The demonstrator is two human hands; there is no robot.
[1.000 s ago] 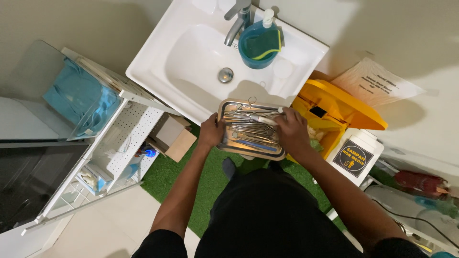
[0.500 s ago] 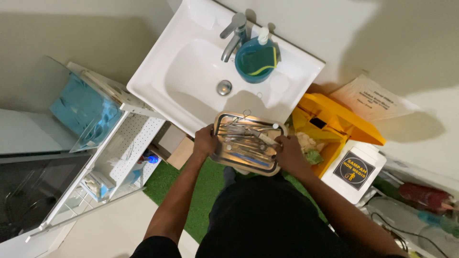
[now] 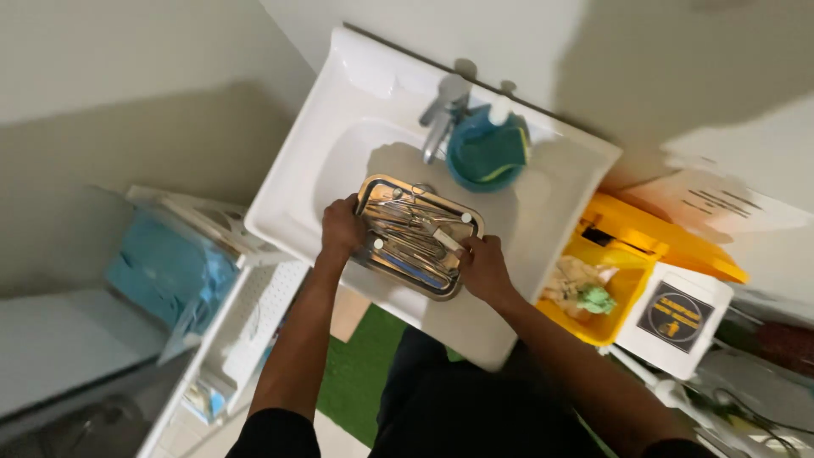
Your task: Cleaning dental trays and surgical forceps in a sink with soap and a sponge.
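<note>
White sink [image 3: 543,220] beneath steel tray [image 3: 373,191]

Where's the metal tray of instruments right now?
In the head view, the metal tray is centre frame over the white sink, held between the left hand and right hand, below the faucet.

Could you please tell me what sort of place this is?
Probably a clinic's washing-up corner: a rectangular metal tray of slim steel instruments held over a white ceramic sink, beside a lidded yellow plastic waste bin.

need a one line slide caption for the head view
Both hands, left hand and right hand, hold a metal tray of instruments over a white sink.
</note>
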